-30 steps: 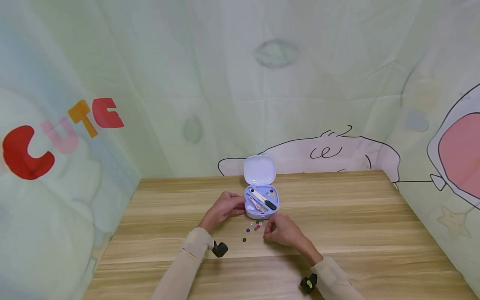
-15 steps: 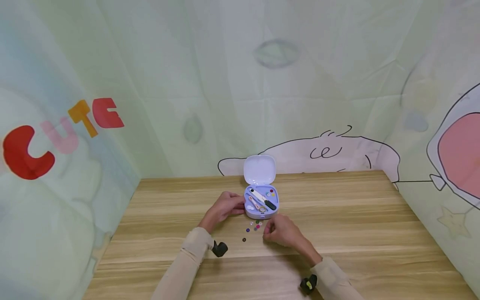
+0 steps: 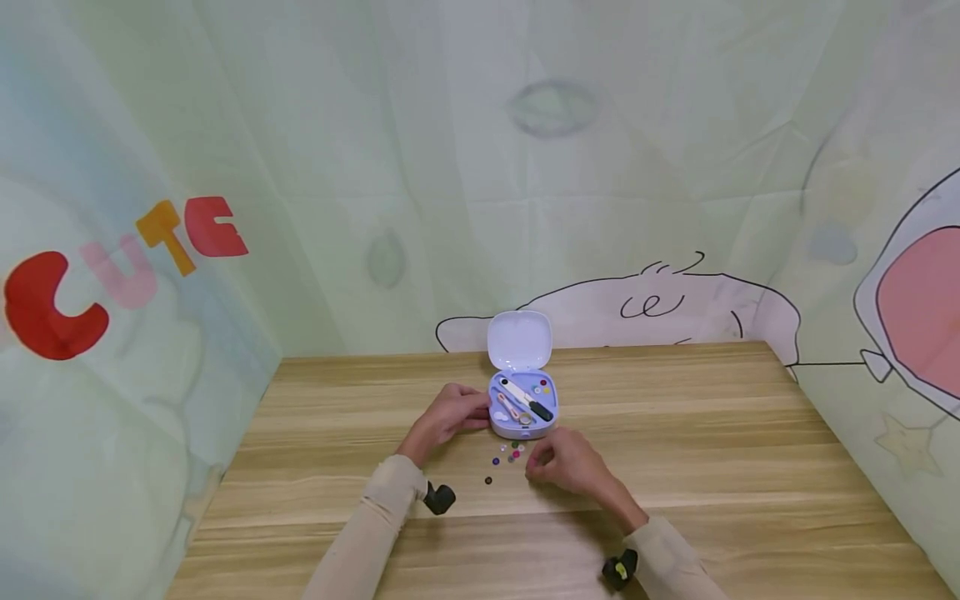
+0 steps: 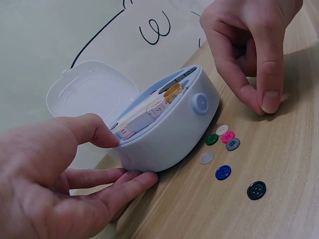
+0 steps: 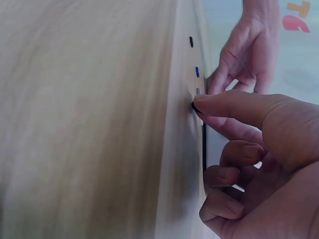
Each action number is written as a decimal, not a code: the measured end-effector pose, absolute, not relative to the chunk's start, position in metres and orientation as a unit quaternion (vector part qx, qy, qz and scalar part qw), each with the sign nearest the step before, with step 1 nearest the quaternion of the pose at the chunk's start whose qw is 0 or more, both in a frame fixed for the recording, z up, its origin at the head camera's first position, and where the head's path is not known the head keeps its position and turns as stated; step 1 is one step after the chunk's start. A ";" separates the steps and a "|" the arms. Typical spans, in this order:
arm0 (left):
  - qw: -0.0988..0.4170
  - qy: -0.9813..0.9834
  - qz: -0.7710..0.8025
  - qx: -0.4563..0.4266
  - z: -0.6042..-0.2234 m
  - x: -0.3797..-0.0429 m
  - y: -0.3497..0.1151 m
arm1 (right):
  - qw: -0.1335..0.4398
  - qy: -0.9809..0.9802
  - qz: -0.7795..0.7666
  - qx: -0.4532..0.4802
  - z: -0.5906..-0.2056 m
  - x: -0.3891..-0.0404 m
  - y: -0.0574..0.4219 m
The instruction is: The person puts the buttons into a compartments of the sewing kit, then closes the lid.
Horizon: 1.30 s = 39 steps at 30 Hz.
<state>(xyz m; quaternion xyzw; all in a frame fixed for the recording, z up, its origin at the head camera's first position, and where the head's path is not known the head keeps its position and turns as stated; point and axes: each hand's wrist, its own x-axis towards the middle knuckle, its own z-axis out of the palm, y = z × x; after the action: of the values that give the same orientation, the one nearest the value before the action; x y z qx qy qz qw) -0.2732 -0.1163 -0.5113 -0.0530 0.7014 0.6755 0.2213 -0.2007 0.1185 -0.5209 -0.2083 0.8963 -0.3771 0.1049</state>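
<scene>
Right hand (image 3: pixel 566 460) first: I'm pinching a small dark piece (image 5: pixel 193 106) between thumb and index tip, low at the worktop, with my other fingers curling in behind; most of the piece is hiding under my fingertips. My left hand (image 3: pixel 450 411) is holding the sewing case (image 4: pixel 159 147) by its left side, half open, thumb bending onto the rim, fingers reaching low along the wall.

So the case is sitting between my hands, touching the left one, with the right one just off its front right corner. And the loose buttons are lying in the gap, in front of the case: white (image 4: pixel 222 130), pink (image 4: pixel 228 137), green (image 4: pixel 212 139) and grey (image 4: pixel 233 144) are bunching nearest it, a pale one (image 4: pixel 207 157) is resting just beside them, then blue (image 4: pixel 223 173), and black (image 4: pixel 256 190) is sitting farthest out, towards me.

Inside the case, a gold ring-like piece (image 4: pixel 173 93) and a numbered tape (image 4: pixel 144 119) are showing near the front, and a dark-handled tool (image 3: pixel 540 410) is lying slantwise. The lid (image 3: pixel 520 340) is standing open at the back, rising by the far edge of the worktop (image 3: pixel 675 433), about midway between its far left and far right corners. Beyond that edge, a pale printed backdrop (image 3: pixel 337 208) is hanging, red and orange letters (image 3: pixel 216 227) showing on the left.
</scene>
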 end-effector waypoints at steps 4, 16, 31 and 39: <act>0.220 0.701 0.676 -0.055 -0.510 -0.272 -0.117 | 0.131 0.881 -0.404 -0.207 -0.519 -0.206 0.123; 0.219 0.701 0.676 -0.053 -0.509 -0.271 -0.116 | 0.135 0.863 -0.455 -0.174 -0.495 -0.220 0.133; 0.219 0.702 0.676 -0.054 -0.509 -0.271 -0.116 | 0.127 0.845 -0.515 -0.075 -0.469 -0.245 0.134; 0.220 0.706 0.671 -0.060 -0.509 -0.272 -0.116 | 0.127 0.831 -0.538 -0.054 -0.463 -0.259 0.137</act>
<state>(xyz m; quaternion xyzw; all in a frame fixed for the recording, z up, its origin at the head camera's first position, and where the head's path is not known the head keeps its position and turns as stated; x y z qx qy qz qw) -0.2720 -0.1161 -0.5091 -0.0602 0.7058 0.6706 0.2203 -0.2588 0.1371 -0.4627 -0.0543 0.8315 -0.5382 0.1267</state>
